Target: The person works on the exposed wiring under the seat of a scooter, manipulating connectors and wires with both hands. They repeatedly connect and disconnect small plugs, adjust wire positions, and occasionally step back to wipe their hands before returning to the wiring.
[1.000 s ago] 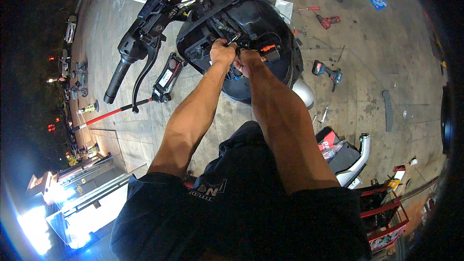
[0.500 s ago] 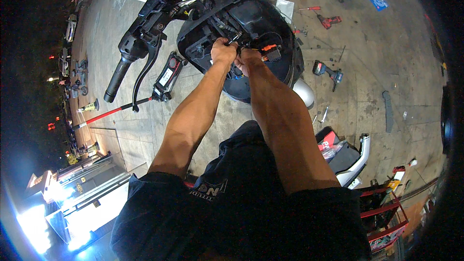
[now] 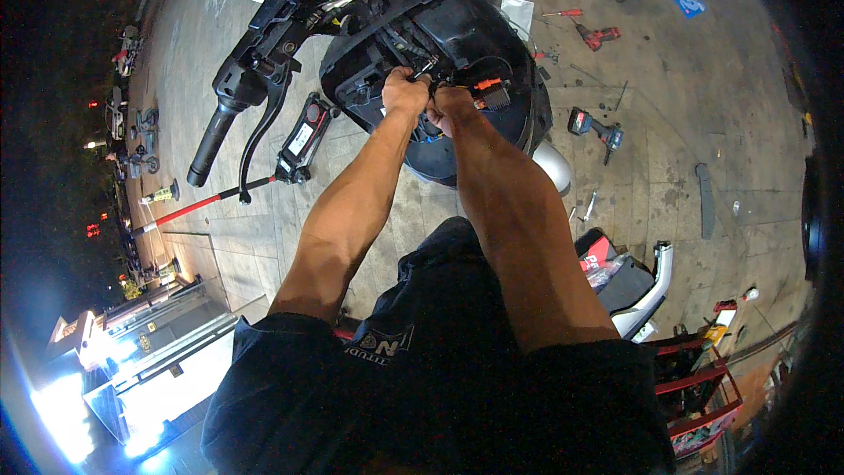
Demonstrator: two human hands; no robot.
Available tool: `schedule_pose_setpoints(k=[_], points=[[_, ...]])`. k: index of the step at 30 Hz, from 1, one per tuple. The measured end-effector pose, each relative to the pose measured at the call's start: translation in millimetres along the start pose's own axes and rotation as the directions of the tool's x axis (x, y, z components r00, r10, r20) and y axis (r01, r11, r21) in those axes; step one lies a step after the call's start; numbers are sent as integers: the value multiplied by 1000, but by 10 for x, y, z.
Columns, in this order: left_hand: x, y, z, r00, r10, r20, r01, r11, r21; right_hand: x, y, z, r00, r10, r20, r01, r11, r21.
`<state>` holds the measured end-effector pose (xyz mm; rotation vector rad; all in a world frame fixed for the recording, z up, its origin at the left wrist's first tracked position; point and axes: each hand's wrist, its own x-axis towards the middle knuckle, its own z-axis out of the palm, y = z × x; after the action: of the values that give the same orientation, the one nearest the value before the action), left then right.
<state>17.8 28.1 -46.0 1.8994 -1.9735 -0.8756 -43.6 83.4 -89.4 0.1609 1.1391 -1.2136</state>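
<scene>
Both hands are inside the opened black body of a scooter (image 3: 470, 22), close together among its wiring. My left hand (image 3: 405, 93) has its fingers closed near a small shiny metal part (image 3: 429, 65); what they grip is hidden. Just to its right, my right hand (image 3: 450, 109) is also closed, its fingertips pressed toward the left hand, and the thing in them is too small or covered to make out. Beside the right hand sit an orange connector (image 3: 488, 84) and a dark finned block (image 3: 498, 98). Some blue wiring shows below the hands.
The handlebar grip (image 3: 211, 145) and brake lever (image 3: 266, 127) jut out at left, above a floor jack (image 3: 303, 138) with a red handle. On the floor at right lie a blue-black cordless drill (image 3: 598, 134), a red power tool (image 3: 598, 37) and a screwdriver (image 3: 564, 12). A red tool cart (image 3: 703, 378) stands lower right.
The view has shifted very slightly. Both hands stay in the same place, with no clear change in their grip.
</scene>
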Motion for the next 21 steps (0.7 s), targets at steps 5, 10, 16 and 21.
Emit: schedule_pose_setpoints(k=[5,10,16,21], points=[[23,-18,0,1000,12,11,-12,998,55,22,0,-9,987,159,-13,-138,896,423],[-52,66,-40,1000,28,-6,-27,999,45,-82,-6,-38,998,17,54,-33,949,315],[-97,99,-70,1000,7,-10,-6,998,69,-11,12,-2,1000,21,-8,-18,958,287],[-53,73,-48,1000,3,13,-3,1000,21,84,65,-32,997,-78,-10,77,996,-49]])
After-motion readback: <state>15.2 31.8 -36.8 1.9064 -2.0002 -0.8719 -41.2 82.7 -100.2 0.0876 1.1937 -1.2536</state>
